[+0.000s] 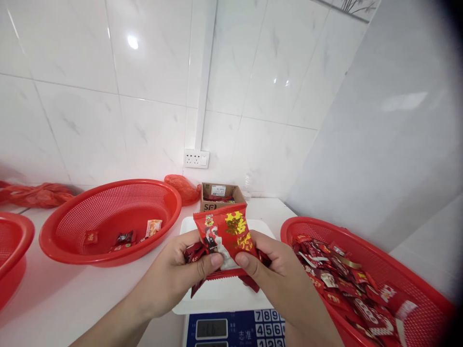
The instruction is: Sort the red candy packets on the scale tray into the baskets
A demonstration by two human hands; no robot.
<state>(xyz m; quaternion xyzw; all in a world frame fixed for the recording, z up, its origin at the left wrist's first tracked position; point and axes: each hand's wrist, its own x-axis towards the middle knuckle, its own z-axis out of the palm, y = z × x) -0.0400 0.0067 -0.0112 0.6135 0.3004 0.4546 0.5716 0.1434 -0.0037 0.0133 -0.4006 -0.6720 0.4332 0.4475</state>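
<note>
A red candy packet with gold characters and a printed couple is pinched between both my hands, upright above the scale. My left hand grips its left side, thumb on the front. On the right side my right hand presses its thumb against the lower corner. Darker red packets stick out behind it, clasped by my fingers; how many cannot be seen. Below is the scale's white tray, with the blue scale panel and its keypad in front.
At the right, a red basket holds many wrapped sweets. A red basket at the left has several packets inside. Behind the tray stand a cardboard box and a red plastic bag, near the tiled wall.
</note>
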